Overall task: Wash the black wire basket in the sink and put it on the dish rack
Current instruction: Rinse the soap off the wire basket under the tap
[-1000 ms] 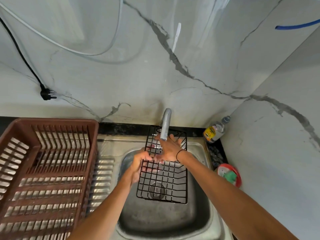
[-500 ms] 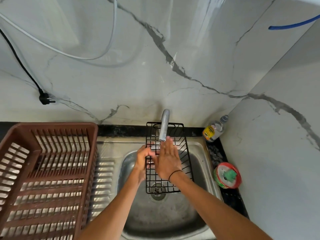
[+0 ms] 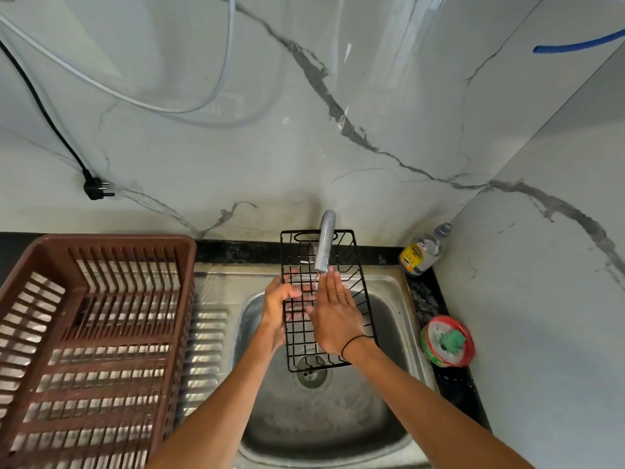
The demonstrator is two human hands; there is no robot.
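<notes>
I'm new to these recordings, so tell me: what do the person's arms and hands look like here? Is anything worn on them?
Both forearms are bare, with no sleeves in view and no gloves. The left hand shows no ring, watch or band. The right hand has one thin black band around its wrist, like a hair tie or cord. No other markings show.

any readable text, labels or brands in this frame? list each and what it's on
Nothing can be read with confidence.
Clear bottle: yellow label with dark print and a small white patch with red marks, too small and blurred to read.
Red-rimmed round container right of the sink: no legible print.
Black wire basket, faucet, brown dish rack: no text visible.
</notes>
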